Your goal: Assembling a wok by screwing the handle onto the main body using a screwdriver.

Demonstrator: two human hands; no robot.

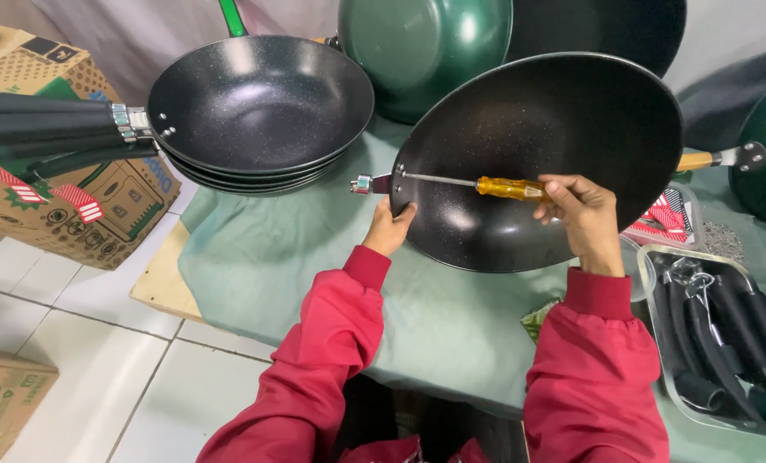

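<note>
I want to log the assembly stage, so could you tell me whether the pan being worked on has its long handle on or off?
Off. The pan shows only a bare metal bracket at its rim, where the screwdriver tip points.

Green-clothed table (314, 266) with stacked black pans (259, 107) and a metal tray (666, 360).

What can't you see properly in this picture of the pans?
- Head view: the screwdriver tip at the black pan rim bracket is too small to show any screw.
- The left hand fingers curl behind the rim, hidden.
- The tray of handles is cut off by the right edge.
- The right hand covers the screwdriver's handle end.
</note>
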